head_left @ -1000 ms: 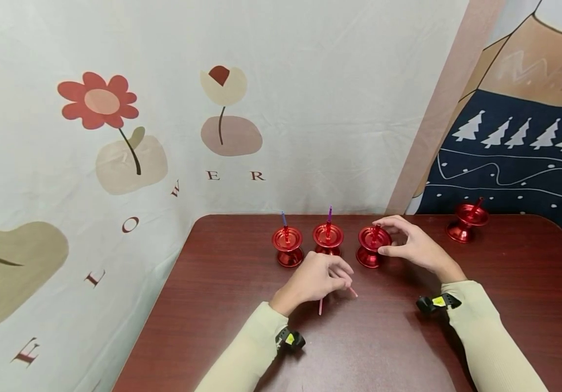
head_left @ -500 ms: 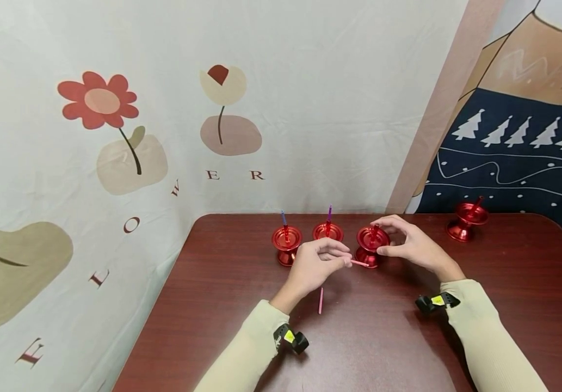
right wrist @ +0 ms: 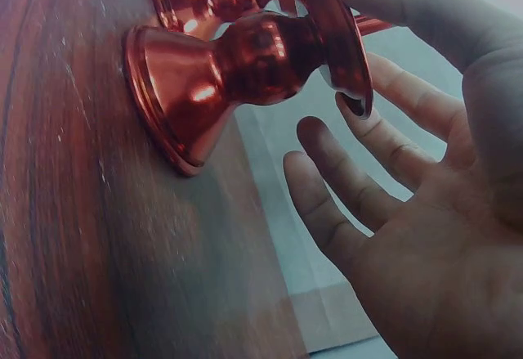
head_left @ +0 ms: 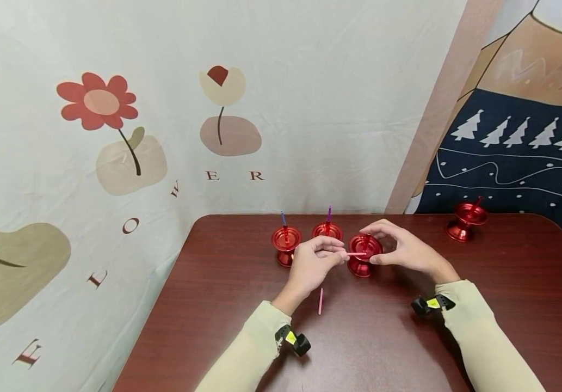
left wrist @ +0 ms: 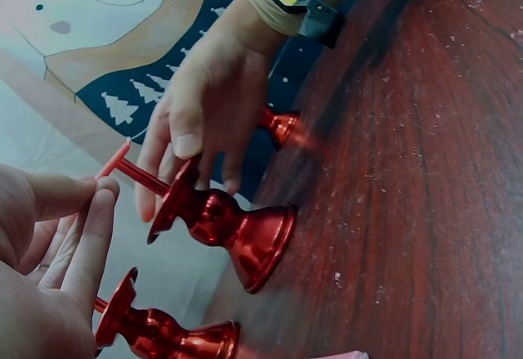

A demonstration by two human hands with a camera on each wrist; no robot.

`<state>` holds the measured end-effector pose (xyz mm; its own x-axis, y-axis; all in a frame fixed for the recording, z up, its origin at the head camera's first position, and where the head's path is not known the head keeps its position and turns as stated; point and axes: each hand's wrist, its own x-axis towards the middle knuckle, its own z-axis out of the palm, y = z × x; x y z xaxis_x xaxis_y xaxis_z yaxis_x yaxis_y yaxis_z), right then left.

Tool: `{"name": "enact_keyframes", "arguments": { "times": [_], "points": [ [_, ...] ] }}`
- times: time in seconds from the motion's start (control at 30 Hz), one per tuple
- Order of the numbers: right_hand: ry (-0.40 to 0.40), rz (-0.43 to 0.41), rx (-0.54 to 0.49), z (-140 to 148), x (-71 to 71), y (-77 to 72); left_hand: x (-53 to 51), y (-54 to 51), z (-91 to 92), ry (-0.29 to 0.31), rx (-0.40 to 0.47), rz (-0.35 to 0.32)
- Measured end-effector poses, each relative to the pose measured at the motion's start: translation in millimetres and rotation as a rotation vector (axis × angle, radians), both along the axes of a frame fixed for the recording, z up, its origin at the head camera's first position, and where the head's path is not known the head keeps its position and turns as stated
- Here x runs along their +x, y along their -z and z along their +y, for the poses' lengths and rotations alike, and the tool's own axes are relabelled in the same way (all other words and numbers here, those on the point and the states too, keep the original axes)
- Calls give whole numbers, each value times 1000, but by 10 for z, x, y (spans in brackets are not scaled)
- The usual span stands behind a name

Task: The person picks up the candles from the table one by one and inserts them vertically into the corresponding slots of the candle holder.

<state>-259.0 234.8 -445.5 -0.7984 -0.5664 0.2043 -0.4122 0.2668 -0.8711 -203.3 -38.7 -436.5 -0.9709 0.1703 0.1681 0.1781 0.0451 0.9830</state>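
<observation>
Plainly, the left hand (head_left: 309, 268) pinches a slim pink candle (head_left: 357, 253) by one end, its free end near the tube (left wrist: 145, 177) top of a shiny red metallic candle holder (head_left: 361, 267), whose dish (left wrist: 172, 204) the right hand (head_left: 405, 249) grips.

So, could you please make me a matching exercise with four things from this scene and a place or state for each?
1. Blue candle
2. Left hand
3. Purple candle
4. Right hand

A. Pinches a pink candle
B. Stands in the leftmost candle holder
C. Holds the third candle holder at its rim
D. Stands in the second candle holder from the left

Pairs: 1-B, 2-A, 3-D, 4-C
</observation>
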Motion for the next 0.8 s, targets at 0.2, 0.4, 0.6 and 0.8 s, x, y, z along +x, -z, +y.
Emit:
{"name": "enact_keyframes", "arguments": {
  "times": [0.2, 0.4, 0.6, 0.8],
  "points": [
    [-60, 6, -12, -88, 29, -10, 9, 28, 14, -45, -118, 66],
    [-69, 32, 11, -132, 32, -7, 16, 35, 9, -78, -221, 114],
    [-74, 29, 9, -134, 32, -1, -2, 55, -19, -67, -338, 185],
    [-73, 26, 0, -137, 39, -7, -22, 63, -39, -31, -425, 254]
  ]
}}
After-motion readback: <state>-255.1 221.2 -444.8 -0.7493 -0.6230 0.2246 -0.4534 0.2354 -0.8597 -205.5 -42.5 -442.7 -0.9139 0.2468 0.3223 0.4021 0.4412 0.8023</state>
